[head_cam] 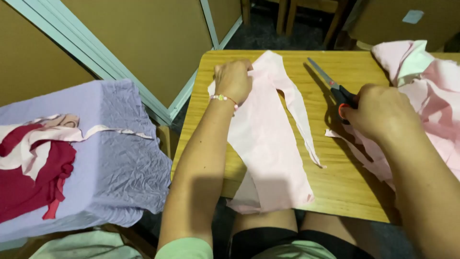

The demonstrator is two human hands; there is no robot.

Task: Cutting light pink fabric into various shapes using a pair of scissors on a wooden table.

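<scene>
A pale pink piece of cloth (268, 144) lies across the wooden table (345, 187), its lower end hanging over the near edge. My left hand (233, 79), with a bead bracelet on the wrist, presses down on the cloth's upper left corner. A narrow strip of the same cloth (299, 112) trails off to the right. My right hand (381, 112) grips scissors (330, 84) with black and red handles, blades pointing up and left, clear of the cloth.
A heap of pink and white fabric (431, 91) fills the table's right side. To the left stands a lilac-covered surface (115, 158) with red and pink scraps (33, 168). Brown panels and chair legs lie beyond.
</scene>
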